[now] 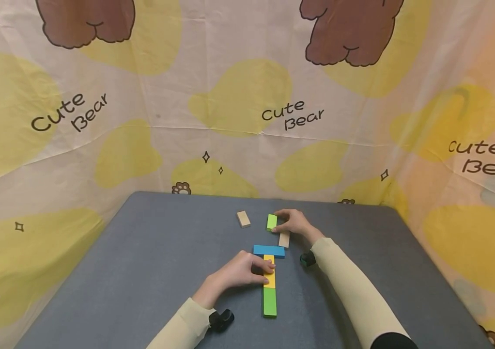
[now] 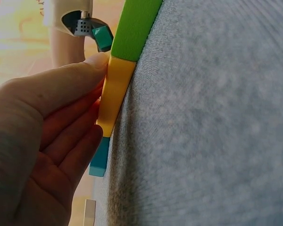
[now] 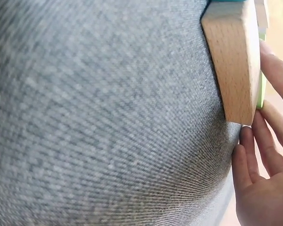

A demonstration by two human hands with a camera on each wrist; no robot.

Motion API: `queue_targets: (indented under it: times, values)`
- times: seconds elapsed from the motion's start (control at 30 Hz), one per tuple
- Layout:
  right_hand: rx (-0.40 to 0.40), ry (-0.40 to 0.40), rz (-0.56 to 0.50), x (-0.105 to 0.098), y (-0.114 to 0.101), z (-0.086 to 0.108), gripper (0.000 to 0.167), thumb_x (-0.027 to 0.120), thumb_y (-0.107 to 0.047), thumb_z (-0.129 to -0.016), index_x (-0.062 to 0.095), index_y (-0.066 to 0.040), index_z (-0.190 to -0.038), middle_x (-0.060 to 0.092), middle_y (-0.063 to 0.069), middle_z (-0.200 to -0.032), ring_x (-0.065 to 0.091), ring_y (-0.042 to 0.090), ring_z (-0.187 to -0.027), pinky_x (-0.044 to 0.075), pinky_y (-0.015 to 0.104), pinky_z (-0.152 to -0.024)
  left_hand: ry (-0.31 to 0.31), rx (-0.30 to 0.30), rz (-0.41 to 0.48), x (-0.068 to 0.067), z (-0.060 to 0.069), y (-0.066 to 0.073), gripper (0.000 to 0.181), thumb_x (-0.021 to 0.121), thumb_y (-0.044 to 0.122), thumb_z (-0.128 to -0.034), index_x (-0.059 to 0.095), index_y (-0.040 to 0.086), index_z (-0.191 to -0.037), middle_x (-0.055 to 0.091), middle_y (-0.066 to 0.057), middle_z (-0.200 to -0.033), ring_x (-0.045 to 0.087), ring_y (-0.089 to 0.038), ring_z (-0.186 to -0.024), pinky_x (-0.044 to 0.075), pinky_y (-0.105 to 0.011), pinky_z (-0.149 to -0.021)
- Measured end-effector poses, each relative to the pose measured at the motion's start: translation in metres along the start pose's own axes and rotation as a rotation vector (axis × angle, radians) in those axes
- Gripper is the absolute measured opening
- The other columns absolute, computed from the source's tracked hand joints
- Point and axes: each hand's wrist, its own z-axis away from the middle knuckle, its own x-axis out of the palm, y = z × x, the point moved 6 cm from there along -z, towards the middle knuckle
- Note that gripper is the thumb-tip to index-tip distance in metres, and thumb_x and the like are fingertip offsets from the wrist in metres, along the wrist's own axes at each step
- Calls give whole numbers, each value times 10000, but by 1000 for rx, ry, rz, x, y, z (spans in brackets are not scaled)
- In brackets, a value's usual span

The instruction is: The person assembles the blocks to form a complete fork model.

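In the head view, my left hand [image 1: 243,270] has its thumb and fingertips resting on the upper face of a yellow block [image 2: 117,87]. This block lies in line between a green block [image 1: 270,302] nearer me and a blue block [image 1: 269,251] laid crosswise at the far end. My right hand [image 1: 294,223] pinches a light green block [image 1: 271,222] by its near and far ends. Just below that hand is a plain wooden block [image 3: 233,61], close to the blue block's right end. In the right wrist view the wooden block hides most of the light green one.
Another plain wooden block [image 1: 243,219] lies to the left of the light green block. Everything is on a grey cloth-covered table [image 1: 151,252]. A printed curtain [image 1: 230,111] stands behind the table's far edge. Dark wrist cameras are strapped beneath both sleeves.
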Motion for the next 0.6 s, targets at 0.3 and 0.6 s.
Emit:
queue_targets:
  times: [0.3,0.6]
  values:
    - [-19,0,-8,-1,-4,1,600,813,-340,-759,619,-128,-1286,604,124,-1355,572,304,-1236,474,473,-1027,8,1,-11,-1,1,1,257,757,296,-823,748,246,-1074,699,125,-1198,625,46,-1133,508,-205,-965]
    - [-29,11,1,-1,-2,-1,603,809,-347,-762,617,-117,-1286,612,126,-1342,581,296,-1213,477,470,-1019,5,5,-19,0,0,0,259,755,304,-823,745,257,-1077,694,144,-1197,617,61,-1132,503,-202,-971]
